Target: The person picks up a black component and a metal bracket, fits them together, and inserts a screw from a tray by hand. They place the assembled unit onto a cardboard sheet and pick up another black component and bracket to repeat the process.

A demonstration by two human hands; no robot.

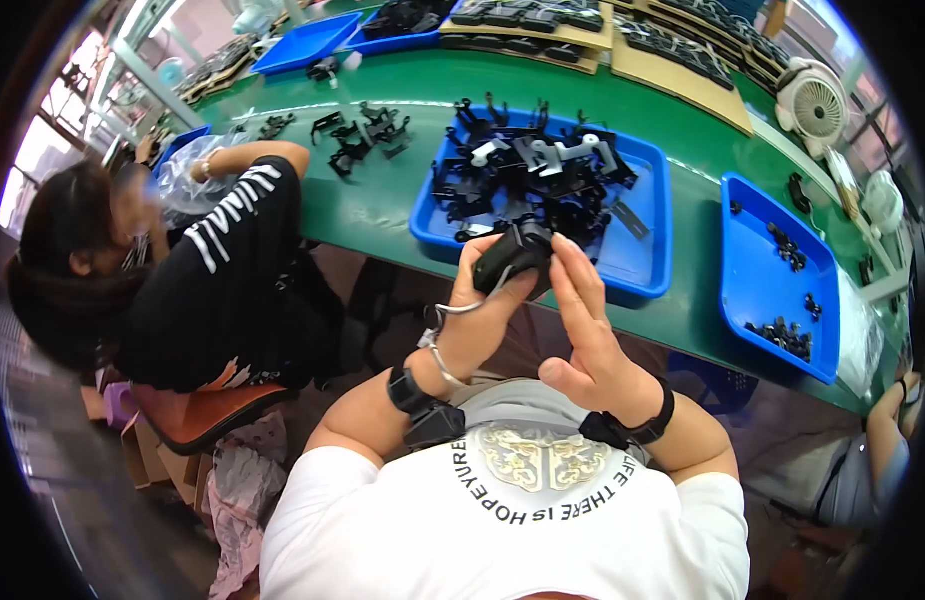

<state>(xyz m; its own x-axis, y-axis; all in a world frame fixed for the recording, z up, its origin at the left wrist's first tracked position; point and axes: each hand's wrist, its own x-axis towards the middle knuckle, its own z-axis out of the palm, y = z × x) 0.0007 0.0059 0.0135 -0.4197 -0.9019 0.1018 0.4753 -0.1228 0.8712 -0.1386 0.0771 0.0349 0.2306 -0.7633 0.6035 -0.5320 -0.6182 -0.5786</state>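
Observation:
My left hand [480,318] is closed round a black plastic device [511,255], boxy with rounded edges, held just over the near rim of a blue tray [638,270]. A light-coloured cable runs from that hand to the wrist. My right hand [595,345] has its fingers stretched out and flat, with the fingertips against or right beside the device's right side; exact contact is hard to make out. Behind the device, the tray holds a heap of black plastic brackets [543,185] with a few white and grey pieces among them.
A second blue tray [735,290] with small black parts stands to the right. Loose black parts [358,140] lie on the green table [368,215] at left. A co-worker [213,270] sits on the left; another person's arm [888,440] shows at far right. A fan [815,105] stands at back right.

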